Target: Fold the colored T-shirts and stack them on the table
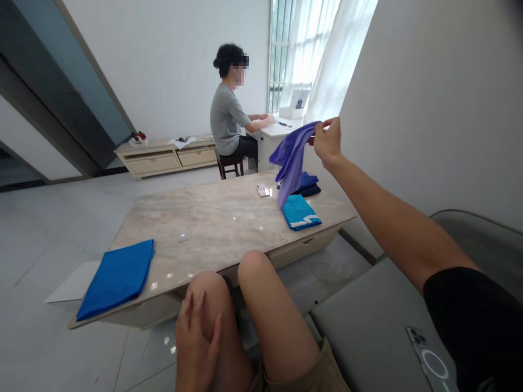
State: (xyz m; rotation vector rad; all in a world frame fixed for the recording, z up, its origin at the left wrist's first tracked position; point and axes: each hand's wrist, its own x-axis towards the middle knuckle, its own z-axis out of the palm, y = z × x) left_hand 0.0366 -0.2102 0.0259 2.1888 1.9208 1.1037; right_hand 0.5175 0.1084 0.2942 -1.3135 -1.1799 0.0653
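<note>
My right hand (329,142) is raised at the far right end of the table, its fingers closed on the edge of a purple cloth (295,155). The cloth hangs down in loose folds, and its lower tip reaches the folded turquoise cloth (301,211), which has white marks along one edge. Behind the hanging cloth, a small stack of folded dark blue cloth (308,185) is partly hidden. My left hand (196,337) rests on my left knee with its fingers apart, holding nothing. On the table's left end lies a folded blue cloth (118,277).
The marble-topped table (204,218) stands in front of my knees, with a pink phone (262,190) on it. Another person (229,114) sits at a white desk by the window. A phone (429,354) lies on the grey sofa (368,326). A low cabinet (155,162) lines the wall.
</note>
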